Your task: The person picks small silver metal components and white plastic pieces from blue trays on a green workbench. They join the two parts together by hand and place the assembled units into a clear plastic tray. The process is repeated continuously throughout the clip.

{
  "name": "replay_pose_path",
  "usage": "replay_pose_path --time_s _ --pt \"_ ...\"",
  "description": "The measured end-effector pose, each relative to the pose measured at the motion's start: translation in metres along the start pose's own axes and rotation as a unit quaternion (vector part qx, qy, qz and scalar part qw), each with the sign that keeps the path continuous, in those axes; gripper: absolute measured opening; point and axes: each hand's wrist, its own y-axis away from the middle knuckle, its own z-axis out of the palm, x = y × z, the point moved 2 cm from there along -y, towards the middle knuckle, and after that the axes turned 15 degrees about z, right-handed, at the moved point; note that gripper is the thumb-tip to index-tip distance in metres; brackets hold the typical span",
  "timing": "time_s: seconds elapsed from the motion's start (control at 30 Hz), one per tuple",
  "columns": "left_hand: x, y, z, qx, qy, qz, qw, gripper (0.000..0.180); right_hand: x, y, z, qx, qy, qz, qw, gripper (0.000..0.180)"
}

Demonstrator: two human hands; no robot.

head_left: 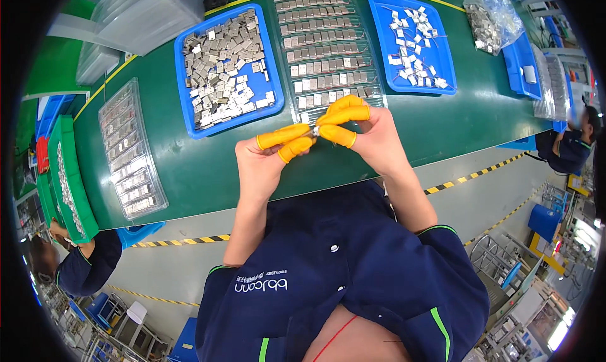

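My left hand (pixel 268 156) and my right hand (pixel 372 134) meet over the near part of the green bench, with yellow finger cots on their thumbs and fingers. Between the pinched fingertips is a small silvery connector (pixel 315 132), partly white and mostly covered by the cots. Both hands grip it. Just beyond them lies a clear plastic tray (pixel 288 78) with rows of metal connector shells. To its left, a blue tray (pixel 276 84) holds a heap of loose metal shells. On the right, another blue tray (pixel 385 43) holds small white connectors with thin wires.
A second clear tray (pixel 154 172) of connectors lies at the left, near a green bin (pixel 88 204) of small parts. Clear boxes (pixel 142 14) are stacked at the far left. Plastic bags (pixel 483 27) of parts sit far right. Other people (pixel 82 267) work on both sides.
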Motion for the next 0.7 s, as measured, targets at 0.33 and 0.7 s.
replay_pose_path --time_s 0.33,0.7 --pt "-0.006 0.005 -0.006 -0.118 0.07 -0.117 0.984 0.02 0.021 0.015 0.003 -0.134 -0.157 0.164 0.965 0.017" --pt "-0.024 0.008 0.003 0.002 0.056 -0.086 0.995 0.023 0.015 0.007 0.008 0.07 0.05 0.013 0.996 0.012"
